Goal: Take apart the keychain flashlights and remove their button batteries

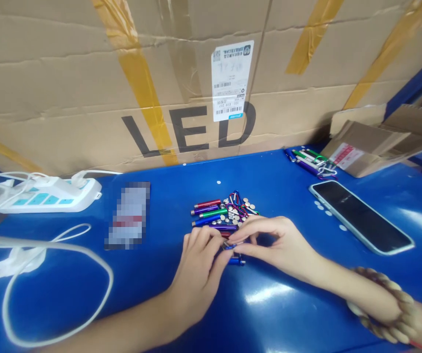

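Note:
My left hand (199,269) and my right hand (282,245) meet at the middle of the blue table (152,294). Their fingertips pinch a small blue and silver piece (228,246) between them, partly covered by the fingers. Just below it lies a short blue tube (236,261). Beyond my fingers are metallic tubes in red (208,203), purple, green (214,214) and blue, with several small round silver cells (246,201) and coloured carabiner clips (236,198) beside them.
A large cardboard box (86,88) stands behind. On the left are a power strip (52,196), white cables (110,279) and a blurred flat item (129,215). A phone (361,215), more tubes with clips (306,162) and an open carton (369,147) lie right.

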The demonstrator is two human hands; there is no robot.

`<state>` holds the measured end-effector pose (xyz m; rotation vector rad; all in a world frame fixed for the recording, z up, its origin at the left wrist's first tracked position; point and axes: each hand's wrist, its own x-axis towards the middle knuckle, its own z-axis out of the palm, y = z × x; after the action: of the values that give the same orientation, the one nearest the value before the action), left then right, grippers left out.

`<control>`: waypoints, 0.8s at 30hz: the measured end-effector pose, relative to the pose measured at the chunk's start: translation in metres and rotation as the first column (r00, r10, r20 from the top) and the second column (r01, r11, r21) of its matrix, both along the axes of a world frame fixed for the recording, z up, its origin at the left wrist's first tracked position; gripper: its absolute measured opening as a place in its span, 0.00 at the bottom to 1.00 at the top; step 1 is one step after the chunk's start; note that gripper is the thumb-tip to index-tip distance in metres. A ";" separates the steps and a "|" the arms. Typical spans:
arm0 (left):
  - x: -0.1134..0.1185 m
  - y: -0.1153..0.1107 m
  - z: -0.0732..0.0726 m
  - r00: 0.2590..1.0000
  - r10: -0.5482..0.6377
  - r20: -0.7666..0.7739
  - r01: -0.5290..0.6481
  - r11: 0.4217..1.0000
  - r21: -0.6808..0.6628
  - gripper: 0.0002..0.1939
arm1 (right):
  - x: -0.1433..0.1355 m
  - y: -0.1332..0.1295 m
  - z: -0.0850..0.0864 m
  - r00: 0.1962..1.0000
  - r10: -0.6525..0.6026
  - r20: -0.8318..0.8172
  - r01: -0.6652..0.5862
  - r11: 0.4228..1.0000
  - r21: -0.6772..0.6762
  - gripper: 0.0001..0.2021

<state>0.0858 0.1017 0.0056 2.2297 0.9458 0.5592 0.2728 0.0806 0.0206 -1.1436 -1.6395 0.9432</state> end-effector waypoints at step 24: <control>-0.003 0.001 0.005 0.990 -0.065 0.122 0.066 0.998 -0.009 0.09 | 0.006 0.000 0.002 0.982 0.132 -0.139 -0.153 0.976 -0.156 0.08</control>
<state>0.0826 0.1026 0.0105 2.1797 0.8086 0.6495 0.2793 0.0807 0.0227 -1.0621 -1.5783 1.2406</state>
